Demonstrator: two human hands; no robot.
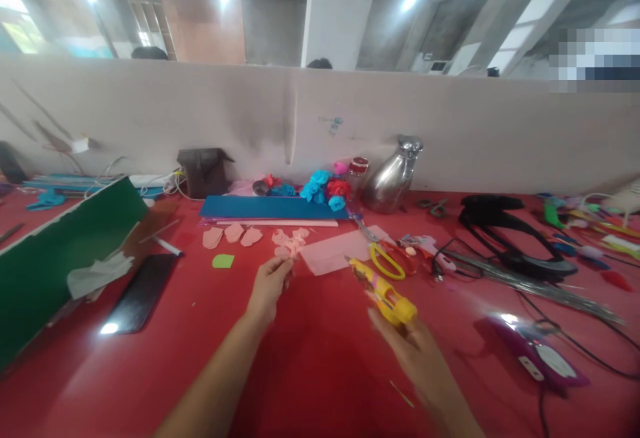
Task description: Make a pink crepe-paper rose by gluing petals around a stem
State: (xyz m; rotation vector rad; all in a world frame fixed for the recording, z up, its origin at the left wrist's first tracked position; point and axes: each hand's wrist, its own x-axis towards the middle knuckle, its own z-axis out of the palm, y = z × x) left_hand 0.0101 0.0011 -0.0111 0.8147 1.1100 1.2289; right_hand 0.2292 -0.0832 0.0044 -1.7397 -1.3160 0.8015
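Note:
Between the fingertips of my left hand is a pale pink paper flower, its petals pointing up and away from me. My right hand is closed round a yellow glue gun, whose nozzle points up and to the left, apart from the flower. Its trigger side is hidden by the hand. Beyond the flower lie loose pink paper petals. A pink paper sheet lies flat between the two hands, and yellow-handled scissors rest just past the glue gun.
Left are a phone, a green board and a green paper piece. Behind stand blue paper, paper flowers and a steel jug. Right lie a black strap-like object, wires and a purple device.

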